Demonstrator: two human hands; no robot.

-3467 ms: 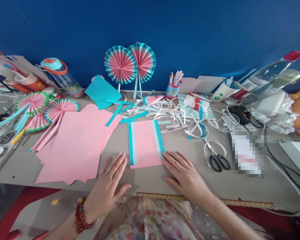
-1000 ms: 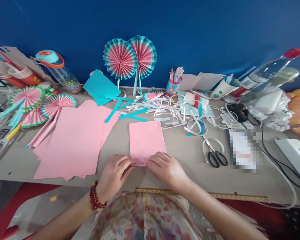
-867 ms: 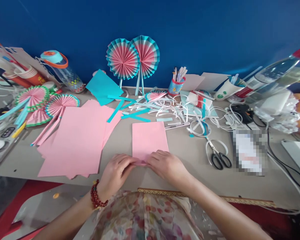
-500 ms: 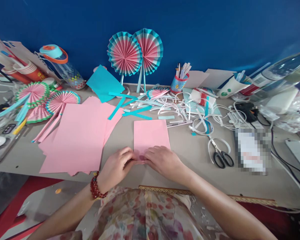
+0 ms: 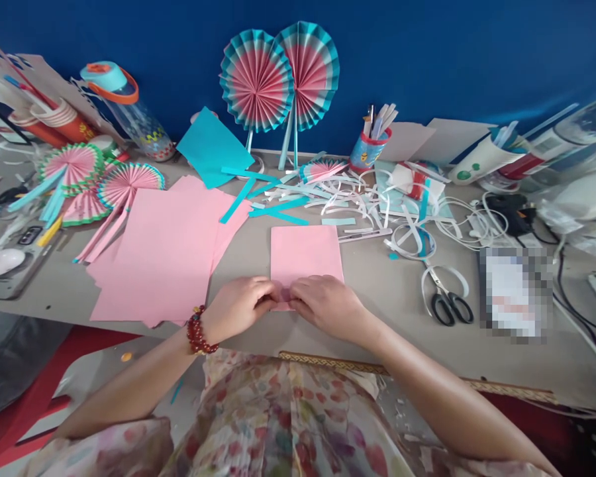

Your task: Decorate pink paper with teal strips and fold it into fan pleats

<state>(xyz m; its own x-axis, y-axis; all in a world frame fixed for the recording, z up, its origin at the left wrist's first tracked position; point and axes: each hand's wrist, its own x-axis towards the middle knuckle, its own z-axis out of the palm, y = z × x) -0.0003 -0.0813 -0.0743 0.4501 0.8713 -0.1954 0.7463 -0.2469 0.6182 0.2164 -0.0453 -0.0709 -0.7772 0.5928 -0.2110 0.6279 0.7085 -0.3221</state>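
Note:
A pink sheet of paper (image 5: 306, 252) lies flat on the table in front of me, its near edge under my fingers. My left hand (image 5: 243, 303) pinches that edge at its left end, and a red bead bracelet (image 5: 199, 331) circles the wrist. Close beside it, my right hand (image 5: 325, 306) has its fingers curled over the same near edge. A narrow folded strip shows between the fingertips, though most of it is hidden. To the left is a pile of larger pink sheets (image 5: 153, 258).
Scissors (image 5: 447, 298) with black handles lie to the right. White and blue paper strips (image 5: 338, 195) are scattered behind. Pleated fans (image 5: 255, 83) lean on the blue wall. A blue sheet (image 5: 213, 149), a pen cup (image 5: 370, 151) and a bottle (image 5: 134, 119) stand or lie along the back.
The camera view has shifted, so the table things sit higher and slightly to the right. Both hands remain at the paper's near edge, with the left fingers now closer to the right ones.

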